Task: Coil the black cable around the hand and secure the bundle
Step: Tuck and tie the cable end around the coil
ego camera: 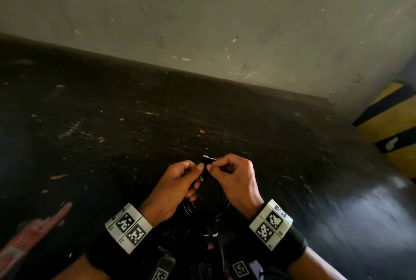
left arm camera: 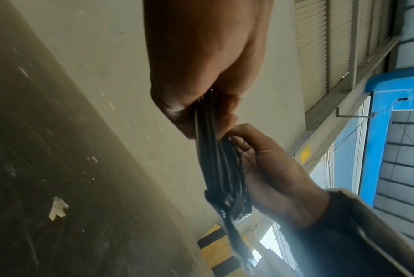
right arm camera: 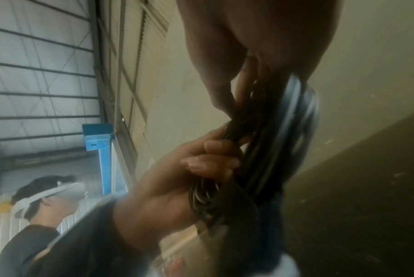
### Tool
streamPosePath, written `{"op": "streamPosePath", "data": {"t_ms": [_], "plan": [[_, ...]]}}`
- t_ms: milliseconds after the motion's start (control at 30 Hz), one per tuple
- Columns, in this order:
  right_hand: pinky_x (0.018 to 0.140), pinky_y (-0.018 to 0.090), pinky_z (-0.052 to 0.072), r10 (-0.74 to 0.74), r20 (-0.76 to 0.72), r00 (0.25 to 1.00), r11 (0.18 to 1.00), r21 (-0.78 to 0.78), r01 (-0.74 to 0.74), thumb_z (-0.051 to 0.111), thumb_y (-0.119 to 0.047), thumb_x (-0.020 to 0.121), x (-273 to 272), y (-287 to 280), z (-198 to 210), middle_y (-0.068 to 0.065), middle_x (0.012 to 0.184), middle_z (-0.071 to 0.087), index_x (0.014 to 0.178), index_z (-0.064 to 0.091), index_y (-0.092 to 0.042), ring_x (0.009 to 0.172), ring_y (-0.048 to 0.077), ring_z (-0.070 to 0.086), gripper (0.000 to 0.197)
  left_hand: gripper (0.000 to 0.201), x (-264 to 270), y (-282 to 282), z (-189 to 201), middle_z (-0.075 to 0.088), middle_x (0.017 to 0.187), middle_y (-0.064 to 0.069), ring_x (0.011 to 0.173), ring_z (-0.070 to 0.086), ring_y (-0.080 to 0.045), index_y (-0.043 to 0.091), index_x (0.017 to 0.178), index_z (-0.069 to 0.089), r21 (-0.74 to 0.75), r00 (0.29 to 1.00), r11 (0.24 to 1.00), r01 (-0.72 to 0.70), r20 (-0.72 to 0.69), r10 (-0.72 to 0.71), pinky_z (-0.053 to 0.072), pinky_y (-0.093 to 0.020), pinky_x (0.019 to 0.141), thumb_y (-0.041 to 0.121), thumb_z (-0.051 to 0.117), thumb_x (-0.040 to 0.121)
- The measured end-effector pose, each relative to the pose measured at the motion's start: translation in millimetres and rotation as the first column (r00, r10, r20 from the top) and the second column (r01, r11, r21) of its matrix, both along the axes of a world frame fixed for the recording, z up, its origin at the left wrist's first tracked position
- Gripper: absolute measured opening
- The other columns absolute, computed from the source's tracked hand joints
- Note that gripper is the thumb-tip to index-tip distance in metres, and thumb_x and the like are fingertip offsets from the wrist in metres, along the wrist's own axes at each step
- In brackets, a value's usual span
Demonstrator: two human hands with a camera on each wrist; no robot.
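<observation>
The black cable is wound into a small coil that hangs between my two hands above the dark table. My left hand grips the top of the coil, its fingers curled round the loops. My right hand pinches a short black strap at the top of the bundle, close against the left thumb. In the right wrist view the loops run down from my right fingers past the left hand. A loose strap end dangles below the coil.
The dark scuffed table ends at a beige wall. A yellow-and-black striped post stands at the right. A red object lies at the lower left. Another person wearing a headset stands behind.
</observation>
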State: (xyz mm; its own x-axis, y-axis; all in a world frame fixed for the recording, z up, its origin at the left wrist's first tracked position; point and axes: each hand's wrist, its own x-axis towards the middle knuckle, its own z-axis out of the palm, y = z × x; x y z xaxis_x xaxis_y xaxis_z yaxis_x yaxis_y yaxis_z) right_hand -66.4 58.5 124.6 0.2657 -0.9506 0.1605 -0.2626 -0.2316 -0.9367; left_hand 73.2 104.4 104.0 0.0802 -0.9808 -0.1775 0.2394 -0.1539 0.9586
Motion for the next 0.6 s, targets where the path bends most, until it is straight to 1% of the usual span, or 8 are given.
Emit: {"op": "streamPosePath", "data": {"t_ms": [100,167,233,333,400,500,567,600], "plan": [[0.071,0.045,0.059,-0.019,0.036,0.999,0.999,0.046,0.018,0.073,-0.004,0.077,1,1,-3,0.014,0.080,0.072,0.079,0.067,-0.007,0.074,0.028,0.070,0.007,0.020,1,1,-1,0.046,0.055,-0.001,0.040,0.037,-0.007,0.006,0.084,0.057,-0.007,0.999,1.000,0.018,0.030,-0.017,0.034,-0.019,0.038,0.022,0.052,0.095],[0.073,0.037,0.059,0.034,0.020,0.999,0.999,0.025,-0.035,0.073,-0.006,0.077,-1,1,-3,0.009,0.084,0.072,0.094,0.063,-0.013,0.077,0.020,0.071,0.021,0.021,3,2,-1,0.045,0.054,-0.001,0.039,0.038,-0.007,0.005,0.086,0.058,0.004,0.997,0.999,0.037,0.066,-0.037,0.034,-0.019,0.038,0.023,0.052,0.095],[0.075,0.027,0.058,0.126,-0.086,0.988,0.991,-0.025,-0.129,0.073,-0.012,0.078,-5,-1,-1,0.003,0.087,0.073,0.103,0.063,-0.018,0.080,0.011,0.070,0.028,0.022,7,2,-2,0.045,0.053,-0.001,0.038,0.038,-0.006,0.005,0.085,0.059,-0.003,0.993,0.998,0.065,0.100,-0.065,0.034,-0.020,0.037,0.024,0.052,0.095],[0.070,0.025,0.057,0.193,-0.133,0.972,0.981,0.007,-0.194,0.072,-0.012,0.080,-8,-2,0,0.002,0.085,0.074,0.089,0.072,-0.015,0.076,0.008,0.069,0.009,0.023,15,3,-4,0.045,0.050,0.002,0.038,0.037,-0.008,0.008,0.078,0.058,-0.026,0.979,0.989,0.148,0.146,-0.142,0.034,-0.021,0.038,0.024,0.054,0.094],[0.066,0.023,0.054,0.159,-0.047,0.986,0.979,0.137,-0.151,0.071,-0.009,0.080,-8,-1,0,0.005,0.081,0.074,0.085,0.073,-0.010,0.072,0.009,0.068,0.006,0.023,17,3,-4,0.043,0.049,0.003,0.039,0.036,-0.009,0.010,0.076,0.057,-0.046,0.972,0.982,0.185,0.157,-0.176,0.034,-0.022,0.038,0.025,0.055,0.093],[0.068,0.023,0.052,0.125,0.040,0.991,0.941,0.313,-0.131,0.071,-0.011,0.080,-8,-1,-2,0.006,0.085,0.074,0.086,0.074,-0.011,0.076,0.012,0.069,0.007,0.024,18,3,-6,0.046,0.050,0.001,0.040,0.038,-0.010,0.011,0.075,0.059,-0.047,0.965,0.979,0.200,0.181,-0.188,0.037,-0.022,0.040,0.026,0.055,0.093],[0.067,0.020,0.053,0.107,0.005,0.994,0.942,0.319,-0.103,0.071,-0.012,0.080,-8,-2,-3,0.004,0.084,0.075,0.084,0.074,-0.015,0.077,0.011,0.070,0.006,0.024,16,3,-9,0.056,0.057,-0.004,0.046,0.051,-0.015,0.011,0.080,0.063,-0.029,0.969,0.984,0.177,0.182,-0.169,0.047,-0.024,0.047,0.027,0.054,0.093],[0.064,0.018,0.052,0.083,-0.002,0.997,0.950,0.303,-0.078,0.071,-0.011,0.080,-9,-3,-5,0.003,0.081,0.075,0.083,0.074,-0.015,0.074,0.010,0.070,0.006,0.021,15,4,-10,0.064,0.065,-0.007,0.055,0.060,-0.018,0.012,0.086,0.066,-0.012,0.975,0.989,0.147,0.171,-0.143,0.053,-0.026,0.056,0.028,0.054,0.093]]}}
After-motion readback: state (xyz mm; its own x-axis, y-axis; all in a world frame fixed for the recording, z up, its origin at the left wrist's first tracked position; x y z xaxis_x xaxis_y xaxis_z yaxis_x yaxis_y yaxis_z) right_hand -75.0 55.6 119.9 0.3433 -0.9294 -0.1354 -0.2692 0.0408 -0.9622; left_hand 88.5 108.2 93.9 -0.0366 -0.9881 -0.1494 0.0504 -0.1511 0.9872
